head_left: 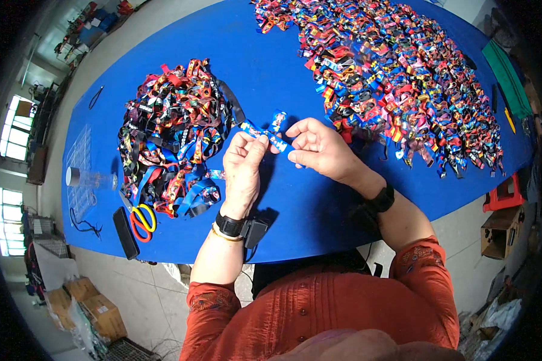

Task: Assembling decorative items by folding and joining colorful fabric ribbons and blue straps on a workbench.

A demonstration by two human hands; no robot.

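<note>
A short blue printed ribbon is pinched between the thumb and fingers of my left hand. It is folded, with one part crossing upward and one end slanting right. At that right end are the curled fingers and thumb of my right hand, closed at the ribbon's edge; the exact contact is partly hidden. Left of my hands lies a tangled heap of printed ribbon straps, black, red and blue. A large spread of small looped ribbon pieces in many colours covers the table's far right.
On the blue table, scissors with red and yellow handles and a black flat oblong thing lie near the left front edge. A clear bottle and a wire grid are further left. A red stool stands at right.
</note>
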